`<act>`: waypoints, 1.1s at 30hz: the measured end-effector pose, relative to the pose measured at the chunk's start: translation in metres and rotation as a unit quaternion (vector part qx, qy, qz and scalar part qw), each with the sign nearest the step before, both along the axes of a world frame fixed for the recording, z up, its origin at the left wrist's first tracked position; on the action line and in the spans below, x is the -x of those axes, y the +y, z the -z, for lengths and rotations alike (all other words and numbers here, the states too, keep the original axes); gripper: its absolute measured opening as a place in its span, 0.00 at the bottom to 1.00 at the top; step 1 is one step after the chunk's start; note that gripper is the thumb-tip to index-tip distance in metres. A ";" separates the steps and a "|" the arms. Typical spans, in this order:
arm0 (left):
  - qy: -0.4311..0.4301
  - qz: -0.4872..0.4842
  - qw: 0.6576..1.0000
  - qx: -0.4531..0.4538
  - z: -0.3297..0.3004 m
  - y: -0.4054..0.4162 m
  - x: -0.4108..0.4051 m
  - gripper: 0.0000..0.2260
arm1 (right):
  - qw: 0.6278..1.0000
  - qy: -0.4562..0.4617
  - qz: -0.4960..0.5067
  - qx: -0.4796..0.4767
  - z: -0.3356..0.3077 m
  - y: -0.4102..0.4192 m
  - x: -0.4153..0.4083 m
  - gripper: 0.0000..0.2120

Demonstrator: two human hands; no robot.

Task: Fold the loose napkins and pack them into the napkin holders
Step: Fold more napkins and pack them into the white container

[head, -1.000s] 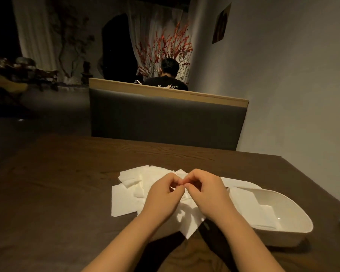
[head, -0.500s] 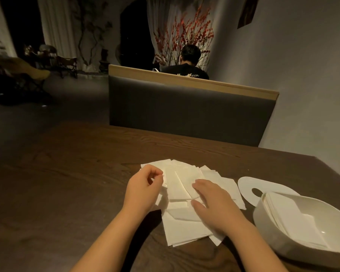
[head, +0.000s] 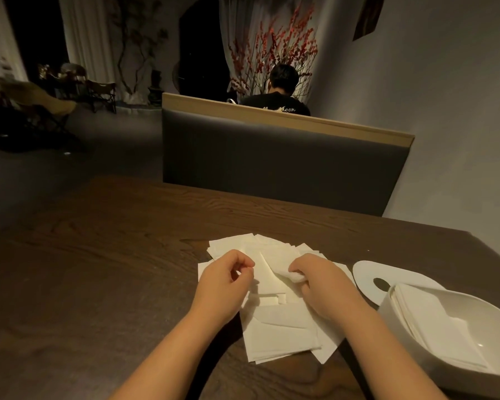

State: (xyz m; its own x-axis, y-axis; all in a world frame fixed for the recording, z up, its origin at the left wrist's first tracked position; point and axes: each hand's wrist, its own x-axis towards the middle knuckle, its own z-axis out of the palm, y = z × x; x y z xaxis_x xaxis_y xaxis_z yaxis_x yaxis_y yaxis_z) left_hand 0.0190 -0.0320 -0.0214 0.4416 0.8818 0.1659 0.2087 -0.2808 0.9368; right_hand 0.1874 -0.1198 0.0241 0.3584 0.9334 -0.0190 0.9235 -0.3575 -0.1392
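Note:
Several loose white napkins (head: 274,330) lie spread in a pile on the dark wooden table (head: 98,269) in front of me. My left hand (head: 224,282) hovers over the pile's left side with fingers curled, thumb meeting fingertips; whether it pinches a napkin edge is unclear. My right hand (head: 319,280) pinches the corner of one napkin (head: 272,274) and lifts it off the pile. A white napkin holder (head: 387,310) stands at the right with folded napkins (head: 433,321) leaning inside it.
The holder's flat white lid (head: 367,277) with an oval slot lies on the table between pile and holder. A grey padded bench back (head: 272,163) rises behind the table; a person (head: 277,93) sits beyond it. A wall runs along the right.
My hands parted from the pinch at the pile's centre. The right hand went from resting flat on the napkins to pinching one corner. The view swung left, so the holder now sits further right.

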 end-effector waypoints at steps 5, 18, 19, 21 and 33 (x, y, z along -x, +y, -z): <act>-0.006 -0.009 1.000 -0.013 -0.001 -0.001 0.001 0.09 | 0.974 0.111 0.027 -0.196 0.009 -0.008 -0.007 0.12; -0.197 0.196 0.858 0.432 -0.021 0.004 0.009 0.23 | 0.810 0.575 -0.071 -0.088 -0.029 -0.042 -0.003 0.21; -0.152 0.255 0.845 0.444 -0.018 0.003 0.010 0.26 | 0.831 0.547 -0.068 -0.069 -0.026 -0.041 -0.002 0.18; -0.092 0.322 0.827 0.452 -0.015 -0.002 0.012 0.26 | 0.869 0.486 -0.061 -0.068 -0.020 -0.037 0.004 0.11; -0.182 0.179 0.852 0.457 -0.020 -0.011 -0.001 0.14 | 0.857 0.473 0.082 -0.187 -0.001 -0.030 0.000 0.10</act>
State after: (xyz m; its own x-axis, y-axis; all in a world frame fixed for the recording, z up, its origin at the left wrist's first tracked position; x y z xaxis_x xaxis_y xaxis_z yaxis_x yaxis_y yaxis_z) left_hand 0.0203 -0.0432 -0.0012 0.7750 0.5365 -0.3341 -0.0889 0.6160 0.7827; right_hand 0.1874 -0.1497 0.0254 0.4744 0.8764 -0.0829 0.2759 -0.2374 -0.9314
